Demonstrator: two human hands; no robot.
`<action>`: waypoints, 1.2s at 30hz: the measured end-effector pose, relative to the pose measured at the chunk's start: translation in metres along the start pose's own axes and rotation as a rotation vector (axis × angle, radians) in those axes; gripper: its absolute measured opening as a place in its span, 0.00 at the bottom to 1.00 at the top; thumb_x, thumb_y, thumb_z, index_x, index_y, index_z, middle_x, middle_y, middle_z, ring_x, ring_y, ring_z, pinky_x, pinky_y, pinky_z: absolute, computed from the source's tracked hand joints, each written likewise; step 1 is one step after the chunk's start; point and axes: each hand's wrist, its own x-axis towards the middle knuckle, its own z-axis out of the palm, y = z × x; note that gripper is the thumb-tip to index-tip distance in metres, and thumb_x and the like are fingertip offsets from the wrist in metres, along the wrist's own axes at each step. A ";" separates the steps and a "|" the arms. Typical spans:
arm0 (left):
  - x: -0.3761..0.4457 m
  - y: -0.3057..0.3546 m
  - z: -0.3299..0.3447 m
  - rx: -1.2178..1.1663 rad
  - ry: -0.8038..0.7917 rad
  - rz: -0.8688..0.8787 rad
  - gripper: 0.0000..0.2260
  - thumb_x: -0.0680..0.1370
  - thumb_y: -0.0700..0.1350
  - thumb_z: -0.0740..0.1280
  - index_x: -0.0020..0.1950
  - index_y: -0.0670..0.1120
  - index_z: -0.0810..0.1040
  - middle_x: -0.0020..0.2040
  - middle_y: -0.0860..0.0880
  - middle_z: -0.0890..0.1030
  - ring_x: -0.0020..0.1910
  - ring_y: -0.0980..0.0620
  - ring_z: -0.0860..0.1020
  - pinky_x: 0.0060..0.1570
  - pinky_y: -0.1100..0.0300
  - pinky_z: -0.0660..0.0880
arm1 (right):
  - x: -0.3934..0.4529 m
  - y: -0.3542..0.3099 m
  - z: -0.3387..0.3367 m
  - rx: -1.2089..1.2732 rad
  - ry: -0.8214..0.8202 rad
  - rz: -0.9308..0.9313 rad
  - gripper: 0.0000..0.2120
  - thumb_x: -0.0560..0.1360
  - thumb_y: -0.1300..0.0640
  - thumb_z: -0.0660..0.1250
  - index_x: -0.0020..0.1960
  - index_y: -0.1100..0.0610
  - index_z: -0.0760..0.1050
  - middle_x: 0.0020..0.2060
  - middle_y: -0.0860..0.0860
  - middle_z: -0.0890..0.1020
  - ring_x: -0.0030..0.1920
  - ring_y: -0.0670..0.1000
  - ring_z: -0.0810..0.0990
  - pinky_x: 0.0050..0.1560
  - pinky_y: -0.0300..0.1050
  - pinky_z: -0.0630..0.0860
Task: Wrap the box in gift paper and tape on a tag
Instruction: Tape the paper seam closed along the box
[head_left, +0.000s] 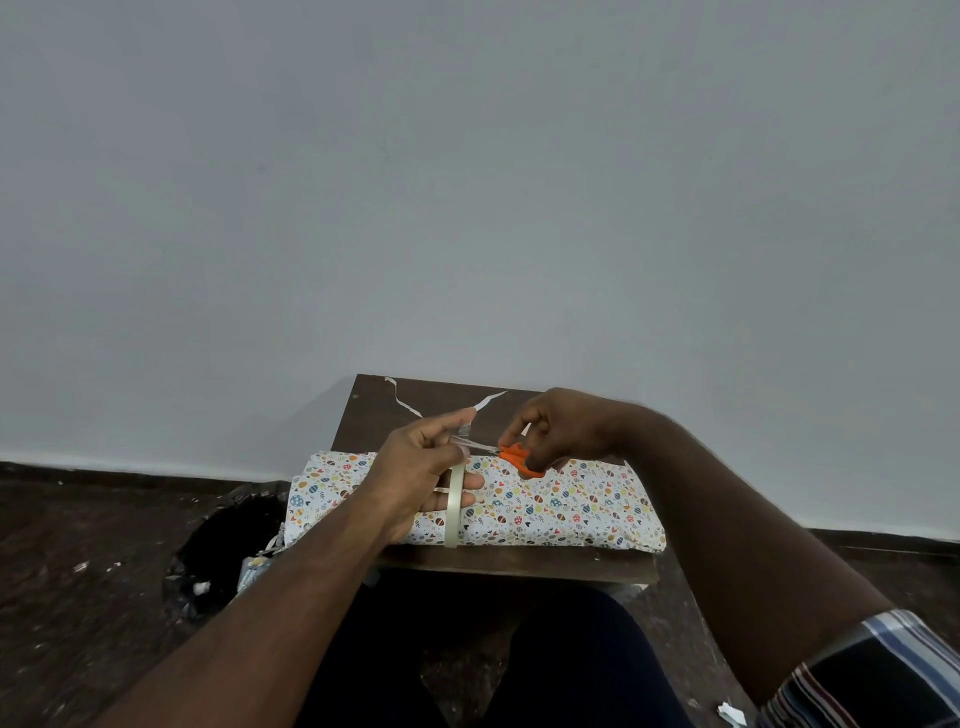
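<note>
The box (561, 506), wrapped in white paper printed with small coloured eggs and hearts, lies across a small dark wooden table (519, 566). My left hand (421, 473) hovers over its left part with a roll of clear tape (454, 512) hanging on the fingers, and its thumb and forefinger pinch a pulled-out strip of tape. My right hand (561, 428) grips orange-handled scissors (517, 458), whose blades point left and meet the tape strip. No tag is visible.
Thin white paper offcuts (410, 402) lie on the table's far part, close to a plain grey wall. A black-lined bin (223, 551) with scraps stands on the floor at the left. My legs are under the table's near edge. A paper scrap (732, 714) lies on the floor.
</note>
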 end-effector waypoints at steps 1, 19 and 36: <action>0.000 0.000 -0.001 -0.001 -0.001 0.001 0.19 0.80 0.32 0.66 0.64 0.52 0.83 0.46 0.45 0.80 0.45 0.38 0.86 0.44 0.41 0.84 | 0.000 0.000 0.000 -0.014 0.001 0.000 0.19 0.73 0.64 0.75 0.61 0.50 0.81 0.48 0.47 0.81 0.46 0.49 0.82 0.43 0.40 0.81; 0.003 -0.001 -0.002 0.023 0.019 0.011 0.19 0.81 0.34 0.67 0.66 0.53 0.82 0.53 0.43 0.84 0.45 0.39 0.87 0.48 0.40 0.84 | 0.003 0.001 0.004 -0.067 0.095 0.009 0.17 0.74 0.65 0.74 0.61 0.53 0.82 0.44 0.45 0.82 0.42 0.47 0.83 0.38 0.36 0.78; 0.005 0.001 -0.004 -0.079 0.065 0.022 0.30 0.79 0.29 0.67 0.78 0.50 0.69 0.49 0.46 0.84 0.49 0.40 0.86 0.42 0.40 0.84 | 0.024 0.030 0.073 -0.425 0.154 0.155 0.20 0.78 0.64 0.68 0.70 0.55 0.78 0.66 0.53 0.80 0.64 0.53 0.78 0.64 0.44 0.74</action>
